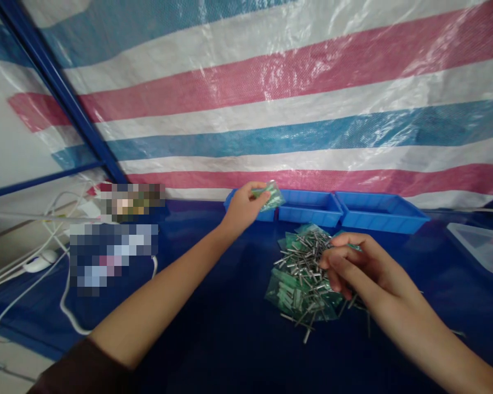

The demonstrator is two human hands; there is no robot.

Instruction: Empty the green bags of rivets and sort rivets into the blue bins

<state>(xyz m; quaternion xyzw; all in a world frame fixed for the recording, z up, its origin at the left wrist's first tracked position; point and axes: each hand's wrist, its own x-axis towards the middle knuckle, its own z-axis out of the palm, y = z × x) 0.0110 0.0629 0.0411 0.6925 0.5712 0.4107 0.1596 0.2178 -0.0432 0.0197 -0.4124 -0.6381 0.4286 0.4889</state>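
My left hand (243, 207) is closed on a small clear bag with green in it (273, 196), held over the leftmost blue bin (267, 215). Below and to the right lies a heap of short metal pins (304, 254), scattered on top of several small green-tinted plastic bags (285, 293). At the heap's right side is my right hand (361, 271), with thumb and fingertips drawn together. Whatever those fingers may hold is too small to make out. A few loose pins lie on the blue tabletop (213, 317) in front of the heap.
Behind the heap stand a middle blue bin (310, 216) and a right blue bin (382, 219). A translucent plastic lid or tray (482, 251) sits at far right. White cables (68, 306) and a blurred-out patch are on the left. Striped sheeting (271, 120) hangs behind.
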